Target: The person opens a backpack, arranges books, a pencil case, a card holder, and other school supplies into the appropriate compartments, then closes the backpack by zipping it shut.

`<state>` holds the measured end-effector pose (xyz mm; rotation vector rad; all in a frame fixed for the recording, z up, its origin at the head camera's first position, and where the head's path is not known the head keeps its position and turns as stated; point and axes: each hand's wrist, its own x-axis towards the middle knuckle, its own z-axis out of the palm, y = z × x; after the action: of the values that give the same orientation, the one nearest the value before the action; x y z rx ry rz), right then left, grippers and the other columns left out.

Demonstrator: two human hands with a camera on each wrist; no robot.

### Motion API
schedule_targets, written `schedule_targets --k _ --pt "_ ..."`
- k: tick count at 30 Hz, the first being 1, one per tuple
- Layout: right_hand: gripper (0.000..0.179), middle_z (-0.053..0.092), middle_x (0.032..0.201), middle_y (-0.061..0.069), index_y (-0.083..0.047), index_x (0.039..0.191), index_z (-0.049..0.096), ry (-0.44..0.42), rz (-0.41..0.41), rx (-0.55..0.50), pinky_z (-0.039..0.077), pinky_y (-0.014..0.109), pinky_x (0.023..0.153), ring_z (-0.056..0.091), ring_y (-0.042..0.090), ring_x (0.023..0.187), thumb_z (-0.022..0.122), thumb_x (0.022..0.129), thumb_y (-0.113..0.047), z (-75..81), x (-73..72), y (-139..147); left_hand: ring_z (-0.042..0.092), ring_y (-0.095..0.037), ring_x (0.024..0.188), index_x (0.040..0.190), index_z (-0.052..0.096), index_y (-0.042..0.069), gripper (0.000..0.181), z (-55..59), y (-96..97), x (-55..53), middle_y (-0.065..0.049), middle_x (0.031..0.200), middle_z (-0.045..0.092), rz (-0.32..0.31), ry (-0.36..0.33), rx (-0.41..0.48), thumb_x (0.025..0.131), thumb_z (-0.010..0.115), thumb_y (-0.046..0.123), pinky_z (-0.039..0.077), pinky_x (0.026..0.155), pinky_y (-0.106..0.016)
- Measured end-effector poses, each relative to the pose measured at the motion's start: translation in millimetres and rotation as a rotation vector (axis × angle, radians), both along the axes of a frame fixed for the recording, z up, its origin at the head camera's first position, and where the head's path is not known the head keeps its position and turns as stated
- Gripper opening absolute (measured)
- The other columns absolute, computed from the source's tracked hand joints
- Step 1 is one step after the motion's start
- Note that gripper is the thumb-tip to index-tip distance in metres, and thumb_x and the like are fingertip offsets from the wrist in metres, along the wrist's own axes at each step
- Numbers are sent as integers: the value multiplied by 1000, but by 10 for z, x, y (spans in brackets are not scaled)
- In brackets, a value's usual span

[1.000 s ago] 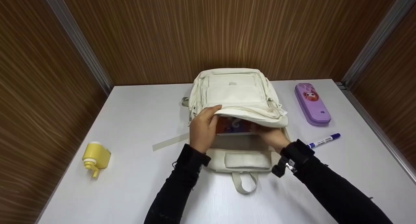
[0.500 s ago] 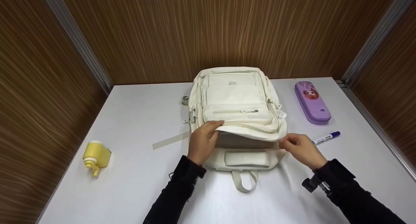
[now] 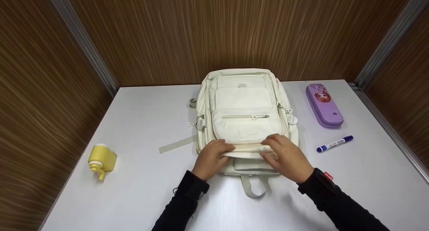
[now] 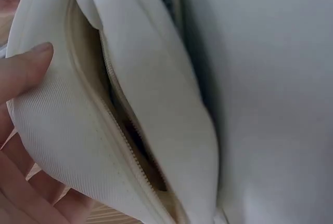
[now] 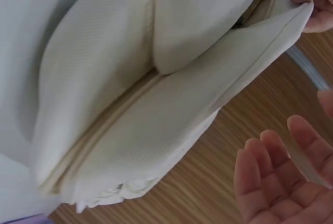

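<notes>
A cream backpack [image 3: 246,98] lies on the white table with its top handle [image 3: 249,187] toward me. My left hand [image 3: 211,157] pinches the edge of its lifted front flap between thumb and fingers; in the left wrist view the thumb presses the cream fabric [image 4: 67,115] beside a parted zipper [image 4: 117,115]. On the other side, my right hand [image 3: 287,157] is at the flap's right part. Its fingers [image 5: 276,156] are spread and loosely bent in the right wrist view, with a gap between them and the fabric. The inside of the main compartment is hidden in the head view.
Right of the backpack lie a purple pencil case [image 3: 324,105] and a blue-capped marker [image 3: 335,143]. A yellow boxy pencil sharpener with a crank [image 3: 104,157] is at the left. A loose strap [image 3: 177,144] extends left from the bag. Wood-grain panels [image 3: 234,33] enclose the table.
The right hand came out of the bag, passed the opening's right side and is now at the front edge. The left hand lowered the flap toward me, covering the red-and-blue printed item inside.
</notes>
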<state>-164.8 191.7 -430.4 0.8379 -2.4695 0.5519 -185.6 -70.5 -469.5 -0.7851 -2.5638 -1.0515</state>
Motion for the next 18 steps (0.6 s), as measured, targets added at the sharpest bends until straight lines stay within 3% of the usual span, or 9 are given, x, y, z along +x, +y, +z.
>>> schedule_targets --k 6,8,10,13,15,18 --pt "46 65 106 6 -9 112 67 8 28 277 53 38 78 63 24 92 81 76 -35 -97 88 -378 53 -25 129 112 72 13 30 11 -75 -11 -2 119 70 -85 -120 -29 84 74 21 39 112 -41" --pt "46 65 104 6 -10 110 67 22 18 327 53 37 76 62 24 91 82 74 -35 -131 101 -479 54 -26 127 112 71 11 30 44 -134 -37 -4 120 69 -63 -139 2 86 72 26 41 110 -43" --pt "45 65 101 5 -11 108 66 53 5 359 53 36 74 62 23 90 83 73 -34 -164 103 -569 57 -27 122 111 72 10 28 64 -206 -74 -7 119 68 38 -139 51 89 70 27 43 106 -45" --pt "45 64 99 4 -11 108 64 108 -7 391 53 36 73 61 23 88 82 73 -34 -217 96 -682 61 -31 115 111 71 6 27 63 -319 -161 -12 118 67 272 -141 108 90 67 23 47 100 -46" --pt "44 64 98 4 -10 109 63 135 -3 415 53 34 71 61 23 85 81 76 -31 -252 92 -738 62 -33 113 117 68 3 32 55 -393 -240 -16 118 66 390 -202 122 90 67 20 48 97 -46" --pt "38 63 95 3 -8 112 62 160 11 455 51 31 65 59 21 78 77 79 -21 -300 95 -786 64 -34 106 124 61 -2 40 48 -475 -374 -19 113 67 440 -341 84 90 66 19 50 91 -46"
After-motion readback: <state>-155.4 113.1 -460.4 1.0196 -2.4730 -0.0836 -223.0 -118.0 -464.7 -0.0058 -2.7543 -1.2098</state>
